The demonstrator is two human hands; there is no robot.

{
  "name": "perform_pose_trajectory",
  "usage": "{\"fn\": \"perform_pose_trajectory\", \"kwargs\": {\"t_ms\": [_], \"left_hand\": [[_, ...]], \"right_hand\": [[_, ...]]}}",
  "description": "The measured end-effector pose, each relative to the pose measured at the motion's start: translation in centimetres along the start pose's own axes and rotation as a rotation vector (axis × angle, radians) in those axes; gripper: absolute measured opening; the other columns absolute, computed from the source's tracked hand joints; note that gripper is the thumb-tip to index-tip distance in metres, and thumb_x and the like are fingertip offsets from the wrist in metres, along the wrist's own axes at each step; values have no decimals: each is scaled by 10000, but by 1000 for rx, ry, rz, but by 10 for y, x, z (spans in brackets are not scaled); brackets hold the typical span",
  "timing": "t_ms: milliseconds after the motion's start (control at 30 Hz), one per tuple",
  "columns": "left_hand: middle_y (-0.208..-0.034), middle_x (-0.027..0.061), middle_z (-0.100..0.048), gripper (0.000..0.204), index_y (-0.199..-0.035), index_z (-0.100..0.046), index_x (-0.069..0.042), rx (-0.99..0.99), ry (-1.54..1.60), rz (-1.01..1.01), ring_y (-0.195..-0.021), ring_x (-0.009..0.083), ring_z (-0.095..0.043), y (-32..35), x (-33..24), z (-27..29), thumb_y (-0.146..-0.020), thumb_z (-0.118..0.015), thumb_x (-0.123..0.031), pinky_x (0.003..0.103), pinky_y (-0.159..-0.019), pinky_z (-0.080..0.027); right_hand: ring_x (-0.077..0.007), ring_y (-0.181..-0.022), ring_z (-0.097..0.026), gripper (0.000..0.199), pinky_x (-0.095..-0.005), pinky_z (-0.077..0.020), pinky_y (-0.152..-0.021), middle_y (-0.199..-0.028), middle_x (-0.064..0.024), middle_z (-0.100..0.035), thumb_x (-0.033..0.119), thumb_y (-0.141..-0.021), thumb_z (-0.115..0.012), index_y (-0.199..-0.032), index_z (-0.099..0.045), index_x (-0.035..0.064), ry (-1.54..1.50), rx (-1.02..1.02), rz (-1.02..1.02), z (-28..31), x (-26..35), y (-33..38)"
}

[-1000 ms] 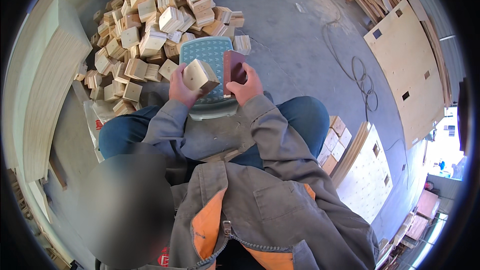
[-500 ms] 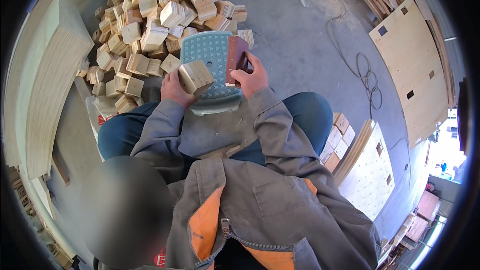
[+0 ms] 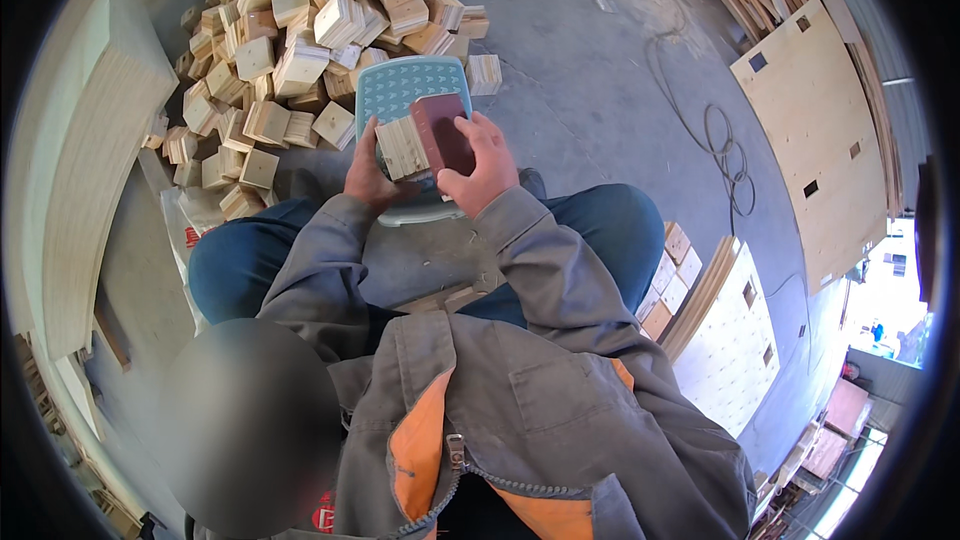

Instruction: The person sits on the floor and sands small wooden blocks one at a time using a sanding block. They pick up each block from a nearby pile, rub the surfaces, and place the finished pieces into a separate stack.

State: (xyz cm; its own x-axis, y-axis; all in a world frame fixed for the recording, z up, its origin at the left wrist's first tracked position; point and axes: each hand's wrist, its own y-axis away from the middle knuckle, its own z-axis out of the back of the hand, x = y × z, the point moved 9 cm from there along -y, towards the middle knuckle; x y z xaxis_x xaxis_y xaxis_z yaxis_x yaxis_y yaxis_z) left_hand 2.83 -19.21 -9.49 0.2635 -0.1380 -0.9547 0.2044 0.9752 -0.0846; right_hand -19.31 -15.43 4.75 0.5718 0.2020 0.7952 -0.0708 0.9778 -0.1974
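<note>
Head view: wood block and sanding block held over stool

Left hand (image 3: 368, 172) has its fingers clamped on a pale wood block (image 3: 401, 147) from below. Right hand (image 3: 482, 162) has its fingers closed around a dark red sanding block (image 3: 441, 130), pressed against the wood block's right face. Both sit above the near edge of a teal plastic stool (image 3: 400, 88). Heap of wood blocks (image 3: 300, 40) lies on the floor beyond the stool's far-left corner.

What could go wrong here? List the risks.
1. The left hand holds the wood block only by its lower edge; pressure from the reddish sanding block under the right hand could twist it loose.
2. The fingertips sit beside the rubbed face, so a slip might scrape them.
3. The block pile leans close to the stool; a bump might topple pieces.
</note>
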Motion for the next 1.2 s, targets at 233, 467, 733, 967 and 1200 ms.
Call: {"fn": "perform_pose_trajectory", "kwargs": {"t_ms": [233, 467, 733, 967, 1200], "left_hand": [[-1513, 216, -536, 1306, -1640, -222, -19, -110, -172, -81, -1416, 332, -547, 10, -31, 0, -665, -1046, -297, 437, -1210, -425], [-1469, 211, -574, 1180, -1570, -345, -22, -131, -70, -8, -1376, 318, -584, 10, -46, 5, -664, -1040, -320, 433, -1167, -465], [-1638, 223, -379, 1352, -1655, -307, -70, -127, -216, 45, -1518, 401, -420, 16, -76, 15, -558, -1059, -311, 428, -1244, -417], [-1657, 194, -387, 1169, -1614, -406, -84, -74, -364, -81, -1524, 398, -415, 16, -116, 10, -635, -1029, -232, 444, -1247, -414], [-1621, 263, -402, 1351, -1662, -232, 11, -143, -311, 23, -1513, 403, -427, 12, -83, 10, -618, -1042, -265, 438, -1243, -406]], "right_hand": [[-481, -1378, -524, 732, -523, -469, -1152, -1646, -221, -415, 251, -796, -819, -1490, -599, 174, 406, 159, 138, -30, 36, 12], [-471, -1397, -514, 654, -518, -456, -1165, -1607, -273, -428, 211, -799, -865, -1386, -599, 104, 188, 71, 110, -31, 20, 7], [-429, -1397, -541, 684, -492, -482, -1145, -1504, -276, -539, 228, -788, -888, -1380, -609, 27, 105, -147, -129, 28, -24, -4], [-435, -1389, -548, 718, -489, -484, -1144, -1489, -279, -554, 244, -770, -894, -1390, -601, 29, 57, -136, -46, 21, -8, -1], [-451, -1423, -511, 751, -494, -475, -1159, -1562, -284, -479, 259, -802, -873, -1467, -579, 72, 120, -80, 54, 14, -2, 6]]}}
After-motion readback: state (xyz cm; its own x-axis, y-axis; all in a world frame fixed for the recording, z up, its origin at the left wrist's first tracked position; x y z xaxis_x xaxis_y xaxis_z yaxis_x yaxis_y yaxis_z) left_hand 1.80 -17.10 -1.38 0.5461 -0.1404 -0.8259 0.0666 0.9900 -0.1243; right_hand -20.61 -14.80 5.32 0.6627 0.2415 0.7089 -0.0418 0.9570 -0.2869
